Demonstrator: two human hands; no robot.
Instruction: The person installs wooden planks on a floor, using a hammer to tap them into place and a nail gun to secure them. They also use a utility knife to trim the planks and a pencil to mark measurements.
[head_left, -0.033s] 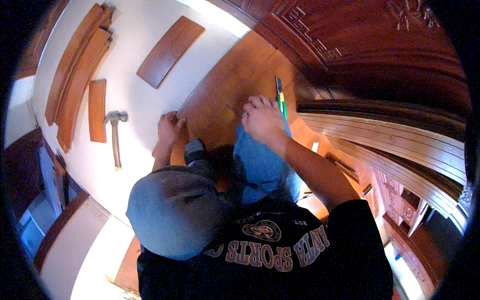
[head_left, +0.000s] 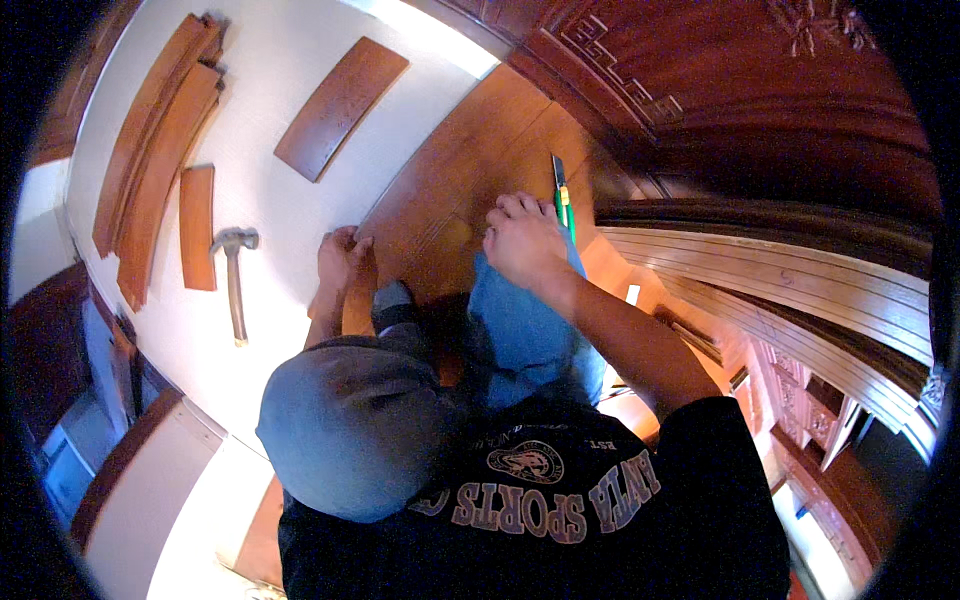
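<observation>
My left hand point(head_left: 342, 262) is down at the edge of the laid wooden floorboards point(head_left: 430, 205), its thumb and fingers drawn together there. Whatever lies between those fingertips is too small to make out. Over my bent knee in blue jeans point(head_left: 520, 320) rests my right hand point(head_left: 525, 238), empty, with its fingers slightly apart and draped forward. Just beyond its fingers, a green utility knife point(head_left: 564, 205) with a dark blade lies on the boards. A claw hammer point(head_left: 235, 285) with a wooden handle is on the white underlay point(head_left: 270, 210), left of my left hand.
On the underlay are a loose plank point(head_left: 342, 108), a short board strip point(head_left: 198, 228) and some long boards point(head_left: 165, 160) at far left. Dark carved furniture point(head_left: 740, 110) borders the far right. Pale grooved panels point(head_left: 780, 275) stand along the right side.
The whole view has shifted very slightly. Both hands keep their places, the left at the board edge and the right on the knee.
</observation>
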